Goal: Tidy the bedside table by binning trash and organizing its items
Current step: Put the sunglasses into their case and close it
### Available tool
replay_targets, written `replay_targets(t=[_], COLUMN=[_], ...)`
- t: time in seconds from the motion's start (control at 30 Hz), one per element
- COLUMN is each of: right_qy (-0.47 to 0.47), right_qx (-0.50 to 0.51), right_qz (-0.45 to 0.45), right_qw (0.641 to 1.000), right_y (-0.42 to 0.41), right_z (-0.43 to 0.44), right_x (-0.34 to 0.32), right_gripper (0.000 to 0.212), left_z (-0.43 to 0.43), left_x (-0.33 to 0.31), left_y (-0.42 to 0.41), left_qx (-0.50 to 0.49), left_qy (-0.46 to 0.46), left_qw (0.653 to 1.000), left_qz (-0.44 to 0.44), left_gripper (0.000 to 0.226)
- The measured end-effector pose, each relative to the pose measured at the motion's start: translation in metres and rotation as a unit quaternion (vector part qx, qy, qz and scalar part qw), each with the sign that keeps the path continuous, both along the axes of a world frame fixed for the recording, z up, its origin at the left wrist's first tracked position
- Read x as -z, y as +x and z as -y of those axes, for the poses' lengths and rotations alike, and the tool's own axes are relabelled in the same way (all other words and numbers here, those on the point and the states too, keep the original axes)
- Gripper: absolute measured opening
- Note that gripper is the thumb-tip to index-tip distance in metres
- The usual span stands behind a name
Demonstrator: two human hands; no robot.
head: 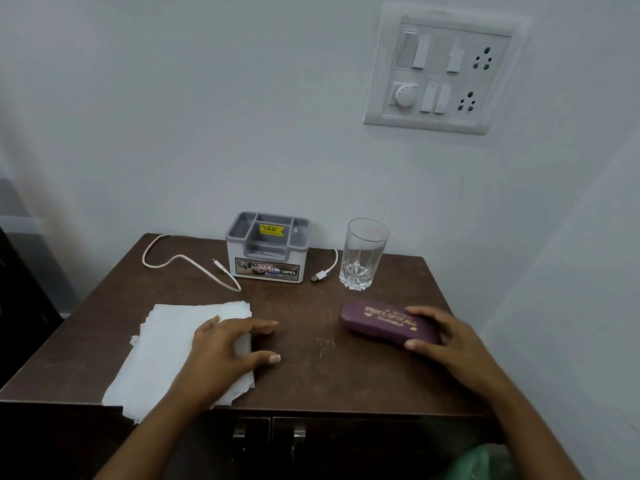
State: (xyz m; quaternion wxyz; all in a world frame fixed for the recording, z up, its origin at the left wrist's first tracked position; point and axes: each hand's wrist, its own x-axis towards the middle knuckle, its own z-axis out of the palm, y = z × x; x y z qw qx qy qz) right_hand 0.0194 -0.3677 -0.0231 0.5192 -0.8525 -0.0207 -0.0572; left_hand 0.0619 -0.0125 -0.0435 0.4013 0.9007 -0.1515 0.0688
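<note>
1. Pressing flat with the left hand [228, 348] on a stack of white paper sheets [166, 351], in front and to the left of the grey organiser box [268, 247]. Fingers straight, gripping nothing.
2. Clasping the purple spectacle case [381, 323] with the right hand [446, 341], in front and to the right of the organiser box. Fingers curled over the far edge, thumb on the near one. Seemingly not yet lifted off the bedside table [311, 375].
3. Trailing out on both sides of the organiser box, and apparently passing behind it: a loose white charging cable [180, 259], one plug near each front corner.
4. Standing upright just right of the organiser box: an empty drinking glass [363, 252].
5. Risk of clipping the glass if swinging the case back toward the organiser box in a wide arc. Enough to tip it.
6. Risk of fanning the ragged sheets, already overhanging the table edge farthest from the organiser box, if dragging with a flat palm instead of pinching the stack.
7. Risk of snagging the cable when reaching for the organiser box. Tugging one end could shift the box or knock the glass.
</note>
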Motion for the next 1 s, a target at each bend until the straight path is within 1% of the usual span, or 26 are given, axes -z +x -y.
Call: replay_targets(t=[0.1,0.23,0.4,0.5,0.6,0.7,0.83,1.0], right_qy=[-0.023,-0.023,-0.061,-0.058,-0.060,-0.073,-0.070,-0.080], right_qx=[0.040,0.067,0.119,0.140,0.129,0.098,0.043,0.001], right_qz=[-0.015,-0.020,0.024,0.042,0.035,0.018,-0.020,-0.040], right_qw=[0.999,0.997,0.991,0.988,0.989,0.992,0.996,0.996], right_y=[0.006,0.024,0.053,0.069,0.083,0.099,0.117,0.135], right_z=[0.034,0.062,0.071,0.064,0.058,0.057,0.063,0.070], right_x=[-0.006,-0.008,0.003,0.008,0.008,0.004,-0.003,-0.012], right_gripper=[0.053,0.050,0.044,0.045,0.044,0.043,0.042,0.041], left_z=[0.000,0.001,0.001,0.001,0.001,0.001,-0.001,-0.002], left_x=[-0.001,0.000,0.001,0.001,0.002,0.004,0.008,0.011], left_y=[0.000,0.001,0.002,0.003,0.003,0.004,0.005,0.007], left_qx=[0.004,0.002,0.002,0.005,0.006,0.007,-0.005,-0.005], left_qy=[0.000,0.007,0.008,0.005,0.008,0.013,0.002,0.005], left_qw=[1.000,1.000,1.000,1.000,1.000,1.000,1.000,0.999], left_qz=[-0.003,0.003,0.014,0.019,0.022,0.018,0.024,0.031], left_gripper=[0.036,0.039,0.040,0.038,0.042,0.047,0.064,0.061])
